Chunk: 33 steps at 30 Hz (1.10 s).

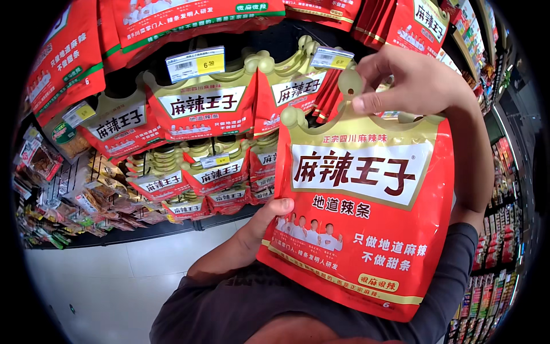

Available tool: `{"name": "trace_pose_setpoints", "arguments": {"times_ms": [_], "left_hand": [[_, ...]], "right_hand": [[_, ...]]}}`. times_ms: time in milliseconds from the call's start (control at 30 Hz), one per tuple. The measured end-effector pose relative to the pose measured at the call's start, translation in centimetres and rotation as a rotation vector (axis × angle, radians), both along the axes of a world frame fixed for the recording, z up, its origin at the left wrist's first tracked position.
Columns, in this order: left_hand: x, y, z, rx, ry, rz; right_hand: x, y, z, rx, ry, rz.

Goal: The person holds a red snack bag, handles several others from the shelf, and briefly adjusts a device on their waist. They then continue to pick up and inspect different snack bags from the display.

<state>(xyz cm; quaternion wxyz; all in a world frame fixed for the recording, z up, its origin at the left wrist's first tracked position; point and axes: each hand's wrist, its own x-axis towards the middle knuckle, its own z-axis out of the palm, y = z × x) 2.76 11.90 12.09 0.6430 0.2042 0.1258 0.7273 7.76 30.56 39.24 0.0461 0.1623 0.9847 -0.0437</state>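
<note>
A large red snack pouch (365, 232) with a gold, crown-shaped top and a white panel bearing dark writing hangs upright, slightly tilted, in front of my torso. My left hand (270, 215) grips its left edge, the thumb on the front and the other fingers hidden behind. At the pouch's top, my right hand (386, 86) pinches the gold crown beside the round tab with the hang hole. Just beyond, similar pouches (202, 107) hang on a rack, and another (292, 94) is close to the held pouch's upper left corner.
Price tags (195, 64) stick out in front of the hanging pouches. More red pouches (193, 21) hang above, smaller ones (221, 172) below. Packaged snacks (99, 193) fill the rack at lower left, above a pale tiled floor (107, 279). Stocked shelves (494, 249) line the right.
</note>
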Motion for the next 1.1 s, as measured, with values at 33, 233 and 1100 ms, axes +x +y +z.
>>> {"name": "trace_pose_setpoints", "arguments": {"times_ms": [33,233,1100], "left_hand": [[-0.1,-0.1,0.3,0.001,0.001,0.005],[-0.8,0.4,0.0,0.048,0.052,0.003],[-7.0,6.8,3.1,0.046,0.237,0.362]], "right_hand": [[-0.5,0.2,0.5,-0.120,-0.151,0.020],[-0.5,0.7,0.8,-0.317,-0.071,0.245],[-5.1,6.6,5.3,-1.111,0.682,0.330]]}}
